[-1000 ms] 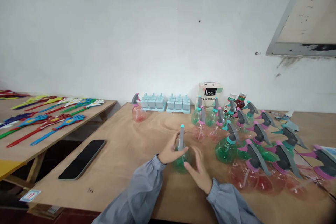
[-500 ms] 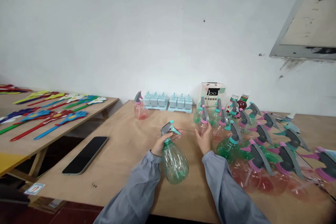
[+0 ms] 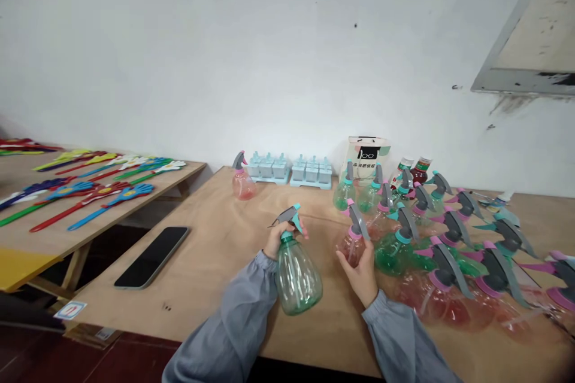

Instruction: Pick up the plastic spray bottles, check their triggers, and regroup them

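My left hand is closed around the neck of a green spray bottle, which tilts slightly, its grey and turquoise trigger head above the fingers. My right hand wraps round the body of a pink spray bottle with a grey and pink head. To its right stands a green spray bottle among several other pink and green ones. At the far left of the table, a single pink spray bottle stands by itself.
Light-blue ice-pop moulds and a paper bag stand by the wall. A black phone lies on the wooden table. Colourful hand clappers cover the left table. Two labelled bottles stand at the back.
My right hand has drawn the pink spray bottle nearer, away from the back green ones. The left hand still holds the green bottle. The view has shifted slightly.
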The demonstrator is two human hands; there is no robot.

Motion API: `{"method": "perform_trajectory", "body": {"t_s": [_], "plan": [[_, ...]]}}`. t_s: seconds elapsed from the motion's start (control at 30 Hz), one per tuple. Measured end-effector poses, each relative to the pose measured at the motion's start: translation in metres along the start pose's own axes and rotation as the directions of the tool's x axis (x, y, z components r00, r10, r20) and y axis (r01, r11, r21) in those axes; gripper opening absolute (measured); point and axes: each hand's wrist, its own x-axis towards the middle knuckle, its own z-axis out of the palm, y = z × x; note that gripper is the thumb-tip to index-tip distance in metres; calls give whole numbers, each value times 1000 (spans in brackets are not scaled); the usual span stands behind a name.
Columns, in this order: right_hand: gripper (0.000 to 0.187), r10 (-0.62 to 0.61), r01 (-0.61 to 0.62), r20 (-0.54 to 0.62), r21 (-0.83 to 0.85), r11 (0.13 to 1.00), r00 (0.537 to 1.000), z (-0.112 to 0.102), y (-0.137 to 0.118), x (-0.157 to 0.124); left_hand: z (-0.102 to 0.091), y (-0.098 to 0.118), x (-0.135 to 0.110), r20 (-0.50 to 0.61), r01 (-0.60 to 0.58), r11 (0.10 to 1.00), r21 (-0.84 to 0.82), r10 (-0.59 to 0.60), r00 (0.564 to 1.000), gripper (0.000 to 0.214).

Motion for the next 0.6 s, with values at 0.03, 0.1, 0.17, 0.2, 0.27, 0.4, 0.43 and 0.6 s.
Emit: {"method": "perform_trajectory", "body": {"t_s": [0.03, 0.1, 0.17, 0.2, 0.27, 0.4, 0.43, 0.6], "plan": [[76, 6, -6, 6, 8, 1000, 1000, -1, 0, -1, 1, 1, -1, 15, -16, 1000, 10, 16, 1000, 23], [77, 15, -15, 12, 20, 1000, 1000, -2, 0, -2, 4, 3, -5, 43, -29, 999, 38, 28, 999, 29], [77, 18, -18, 12, 27, 999, 1000, -2, -1, -1, 7, 7, -9, 59, -13, 997, 73, 9, 998, 31], [77, 19, -20, 12, 28, 999, 1000, -2, -1, -1, 8, 9, -11, 68, 2, 996, 85, -8, 998, 32], [77, 25, -26, 17, 31, 999, 1000, -2, -2, 0, 10, 11, -13, 92, 25, 995, 94, -33, 995, 32], [78, 31, -32, 24, 34, 999, 999, -2, -1, 0, 14, 14, -11, 97, -4, 992, 127, -9, 995, 19], [78, 31, -32, 25, 36, 999, 999, -2, 0, 0, 15, 14, -11, 90, -12, 990, 144, -1, 996, 15], [79, 36, -38, 34, 37, 999, 999, -2, 2, -1, 17, 12, -13, 123, -19, 988, 150, 0, 992, 22]]}}
